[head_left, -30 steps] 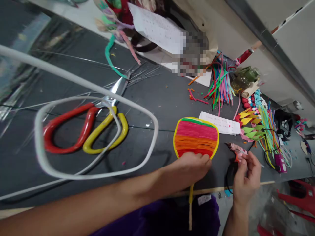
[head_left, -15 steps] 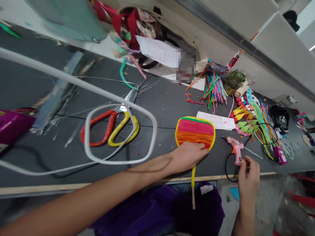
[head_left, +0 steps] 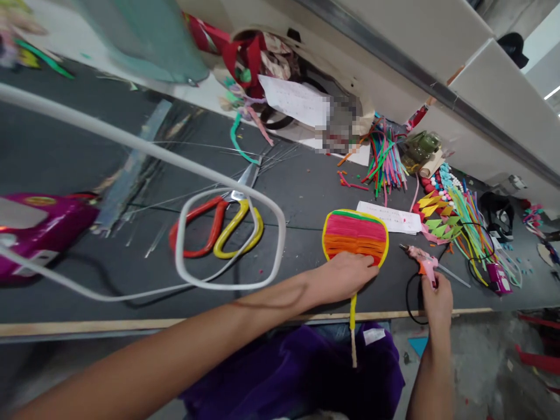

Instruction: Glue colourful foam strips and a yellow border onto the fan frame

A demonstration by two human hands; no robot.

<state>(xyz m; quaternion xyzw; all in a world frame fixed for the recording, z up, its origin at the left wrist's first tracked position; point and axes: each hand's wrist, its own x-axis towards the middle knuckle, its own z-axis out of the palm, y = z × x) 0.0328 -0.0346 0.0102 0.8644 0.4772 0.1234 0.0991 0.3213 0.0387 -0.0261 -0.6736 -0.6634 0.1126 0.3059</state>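
My left hand [head_left: 350, 273] lies over the lower part of a striped paddle-shaped craft piece [head_left: 356, 226], its fingers stretched across the surface. The piece has a yellow rim, green, pink, orange and red bands, and a yellow stem that hangs over the table edge. My right hand [head_left: 437, 296] is closed around the handle of a pink glue gun [head_left: 424, 261], which has a clear glue stick in its back and a black cord. Its nozzle points left, towards the craft piece but apart from it.
Large scissors [head_left: 219, 227] with red and yellow handles lie left, behind a white looped tube [head_left: 280, 233]. A purple device [head_left: 48, 233] sits far left. Behind are a folded paper [head_left: 389, 219], a bundle of pipe cleaners [head_left: 385, 157], a glass jar [head_left: 422, 146] and beads.
My right hand has moved onto the glue gun's handle and closed around it. My left hand stays on the craft piece. The whole view has shifted slightly.
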